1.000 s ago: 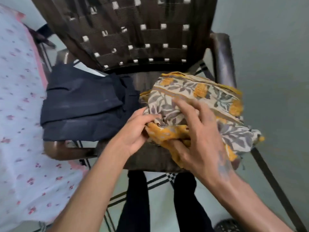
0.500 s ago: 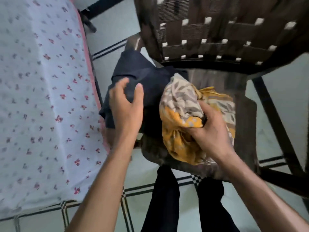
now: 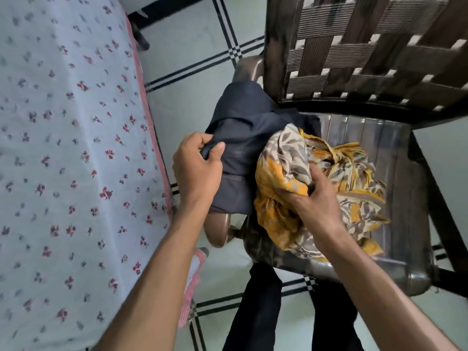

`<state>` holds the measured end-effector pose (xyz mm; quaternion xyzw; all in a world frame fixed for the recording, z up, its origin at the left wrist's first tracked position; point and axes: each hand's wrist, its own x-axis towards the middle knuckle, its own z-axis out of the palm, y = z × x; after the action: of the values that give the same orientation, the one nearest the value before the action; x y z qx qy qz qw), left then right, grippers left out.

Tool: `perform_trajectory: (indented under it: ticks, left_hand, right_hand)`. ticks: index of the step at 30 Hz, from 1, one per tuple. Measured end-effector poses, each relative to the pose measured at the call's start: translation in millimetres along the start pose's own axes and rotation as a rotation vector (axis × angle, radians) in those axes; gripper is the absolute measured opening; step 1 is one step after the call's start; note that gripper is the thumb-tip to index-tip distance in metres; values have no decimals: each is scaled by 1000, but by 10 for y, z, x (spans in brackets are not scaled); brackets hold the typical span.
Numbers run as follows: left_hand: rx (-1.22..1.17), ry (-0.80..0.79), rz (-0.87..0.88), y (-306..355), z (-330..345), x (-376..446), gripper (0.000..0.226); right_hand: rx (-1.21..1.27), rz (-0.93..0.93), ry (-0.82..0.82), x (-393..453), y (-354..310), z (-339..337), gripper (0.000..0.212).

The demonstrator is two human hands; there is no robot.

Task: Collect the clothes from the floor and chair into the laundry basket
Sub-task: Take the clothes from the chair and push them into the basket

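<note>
A dark navy garment (image 3: 243,138) hangs over the left armrest of the brown plastic chair (image 3: 395,153). My left hand (image 3: 196,171) pinches a fold of its edge. Beside it on the seat lies a bunched yellow and grey leaf-print cloth (image 3: 283,158). My right hand (image 3: 314,198) is closed on the front of that bundle. The two garments touch each other. No laundry basket is in view.
A bed with a pale floral sheet (image 3: 65,148) fills the left side, close to the chair. Pale floor tiles with black lines (image 3: 192,72) run between them. My dark-trousered legs (image 3: 255,312) stand at the chair's front edge.
My left hand has come down from hovering open over the navy garment and closed on its edge. My right hand keeps hold of the yellow cloth. The view has tilted further over the chair.
</note>
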<state>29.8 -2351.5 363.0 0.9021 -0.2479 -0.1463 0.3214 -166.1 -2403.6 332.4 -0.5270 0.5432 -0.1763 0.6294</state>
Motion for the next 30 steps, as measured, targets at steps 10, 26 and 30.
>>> perform_trajectory:
  ticks: [10, 26, 30]
  left_hand:
    - [-529, -604, 165, 641, -449, -1266, 14]
    - [-652, -1224, 78, 595, -241, -4079, 39]
    - [-599, -1387, 115, 706, -176, -5362, 14]
  right_hand:
    - [418, 55, -67, -871, -11, -493, 33]
    - [710, -28, 310, -4022, 1526, -1628, 73]
    - [807, -22, 486, -5195, 1987, -1950, 94]
